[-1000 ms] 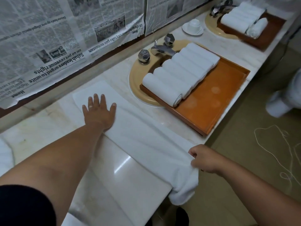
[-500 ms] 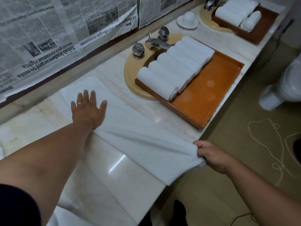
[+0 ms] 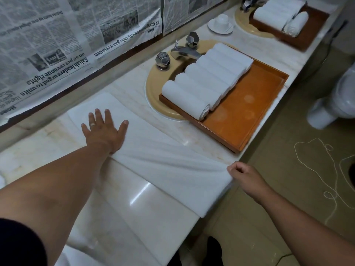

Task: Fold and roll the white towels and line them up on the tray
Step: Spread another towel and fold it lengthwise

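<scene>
Where the long pale marble counter [image 3: 134,217] runs under a wall covered with black-and-white newspaper sheets [image 3: 57,35], an orange-brown rectangular wooden tray [image 3: 245,112] sits across a beige oval basin [image 3: 153,89]. All positions below are taken from this tray.

Room: an olive floor lies right of the tray, with a loose white string [image 3: 317,169] on it. A white ceramic toilet [image 3: 342,100] stands farther right.

Task item: a flat white cloth towel [image 3: 163,160] lies on the counter just left of the tray, apart from it. Its long axis runs from the newspaper wall to the counter's front edge. The near end overhangs that edge.

Hands:
- The left hand [image 3: 103,131] lies palm down on the towel's far end, fingers straight and spread.
- The right hand [image 3: 244,173] is at the near end, by the tray's front corner. Its fingers are curled and pinch the towel's edge.

Counts:
- Flat towel: 1.
- Rolled white towels [image 3: 184,98] in the tray's left half: 5, side by side and touching. Their axes run roughly parallel to the flat towel's, and the spiral ends face the tray's bare half.
- Faceted chrome knobs [image 3: 162,60] behind the tray: 2, with 1 chrome faucet [image 3: 182,51] between them.
- White cup on saucer [image 3: 221,23]: 1, beyond the tray.
- Darker brown tray [image 3: 311,33]: 1, farther along the counter. It holds more rolls, number unclear.
</scene>
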